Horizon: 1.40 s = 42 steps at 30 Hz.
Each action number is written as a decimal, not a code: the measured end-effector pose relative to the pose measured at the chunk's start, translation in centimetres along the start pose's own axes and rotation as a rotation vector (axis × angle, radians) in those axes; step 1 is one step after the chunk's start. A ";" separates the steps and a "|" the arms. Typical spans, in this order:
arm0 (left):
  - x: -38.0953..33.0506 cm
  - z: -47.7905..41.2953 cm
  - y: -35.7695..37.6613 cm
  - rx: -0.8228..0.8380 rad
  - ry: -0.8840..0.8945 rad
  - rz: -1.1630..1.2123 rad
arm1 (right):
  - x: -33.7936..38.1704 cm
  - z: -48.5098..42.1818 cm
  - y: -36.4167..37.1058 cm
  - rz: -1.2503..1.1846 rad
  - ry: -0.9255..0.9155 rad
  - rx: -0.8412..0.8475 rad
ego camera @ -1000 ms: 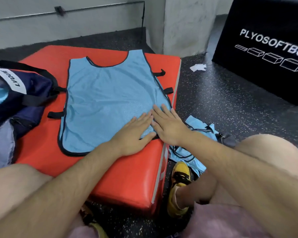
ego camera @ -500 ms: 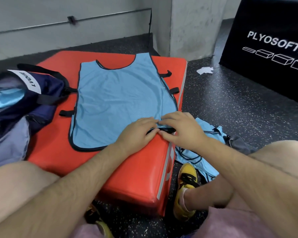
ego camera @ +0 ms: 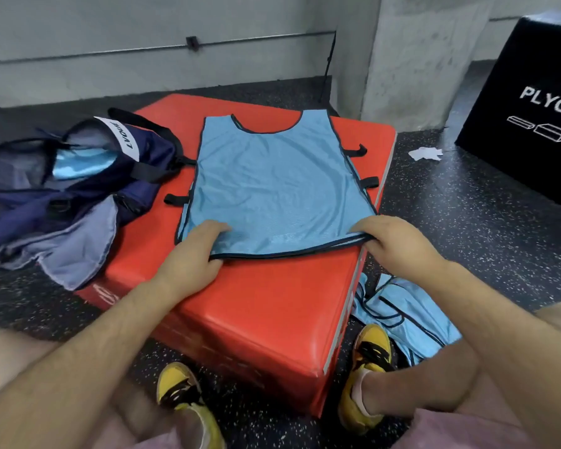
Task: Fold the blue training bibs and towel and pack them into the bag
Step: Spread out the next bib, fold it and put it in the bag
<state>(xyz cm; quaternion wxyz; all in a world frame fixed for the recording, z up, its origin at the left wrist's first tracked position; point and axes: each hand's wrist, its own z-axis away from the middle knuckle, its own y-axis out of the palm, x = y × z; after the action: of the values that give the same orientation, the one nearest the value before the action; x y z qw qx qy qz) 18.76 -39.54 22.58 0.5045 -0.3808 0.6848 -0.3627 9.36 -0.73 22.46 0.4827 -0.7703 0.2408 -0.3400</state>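
A light blue training bib [ego camera: 272, 186] with black trim lies flat on the red padded box [ego camera: 266, 296], neck hole at the far end. My left hand [ego camera: 195, 254] pinches its near hem at the left corner. My right hand [ego camera: 392, 241] pinches the near hem at the right corner, by the box's right edge. The navy bag [ego camera: 78, 176] lies open at the left of the box, with blue fabric showing inside. A grey-blue towel [ego camera: 68, 247] hangs out below the bag. More blue bibs [ego camera: 408, 315] lie heaped on the floor to the right of the box.
A black plyo box [ego camera: 525, 111] stands at the far right. A concrete pillar [ego camera: 412, 56] rises behind the red box. A crumpled white scrap [ego camera: 425, 153] lies on the speckled floor. My yellow shoes [ego camera: 185, 403] are at the box's near side.
My hands were together at the bib's near right corner. Now they have spread apart, the left one to the left corner, and each pinches the near hem. The camera has shifted back and left.
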 end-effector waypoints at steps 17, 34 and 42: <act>0.3 -2.2 -10.7 -0.149 -0.197 0.209 | 2.9 -4.8 -10.1 -0.239 0.273 -0.062; 0.2 -7.9 -14.9 -0.133 -0.307 0.181 | 2.9 -10.4 -14.3 -0.270 0.376 0.061; 6.7 -15.8 -9.1 -0.140 -0.492 0.170 | -1.8 -18.8 -7.7 -0.218 0.481 0.091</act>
<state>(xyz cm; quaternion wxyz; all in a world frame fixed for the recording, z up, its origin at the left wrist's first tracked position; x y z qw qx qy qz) 3.52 -47.77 31.46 0.6568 -0.4325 0.5946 -0.1674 -5.75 -7.14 34.63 0.4063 -0.6661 0.2486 -0.5739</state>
